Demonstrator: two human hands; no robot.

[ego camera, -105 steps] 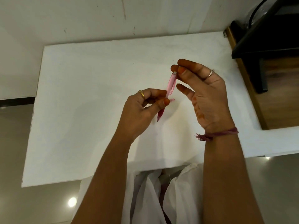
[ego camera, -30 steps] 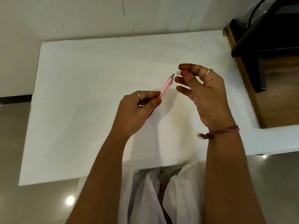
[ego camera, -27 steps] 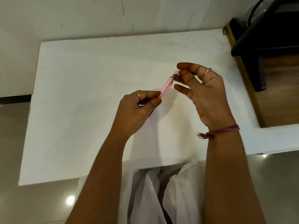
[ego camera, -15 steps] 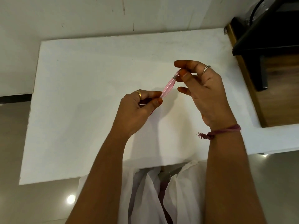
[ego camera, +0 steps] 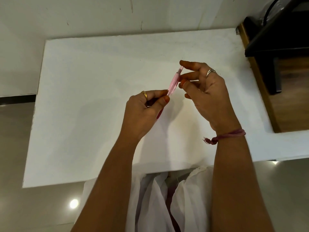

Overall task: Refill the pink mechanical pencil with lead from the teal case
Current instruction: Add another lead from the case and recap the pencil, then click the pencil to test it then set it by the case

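White fabric (ego camera: pixel 150 203) hangs at the near edge of the view, below two bare forearms reaching out over a white table (ego camera: pixel 83 114). The left hand (ego camera: pixel 142 113), a gold ring (ego camera: pixel 144 94) on one finger, has its fingers curled round the lower part of the pink mechanical pencil (ego camera: pixel 173 82), pinching it between thumb and fingers above the middle of the table. The pencil slants up and to the right, its darker lower end showing just below the left thumb. The right hand (ego camera: pixel 207 94), with a silver ring (ego camera: pixel 209 72) and a reddish thread bracelet (ego camera: pixel 229 134) at the wrist, meets the pencil's far end, the forefinger tip on the cap and the thumb against the barrel just beneath it; the other fingers are loosely bent. At the far right stands a wooden cabinet (ego camera: pixel 287 101) with a black object (ego camera: pixel 275 41) on top, and a pale wall (ego camera: pixel 100 14) rises behind the table.
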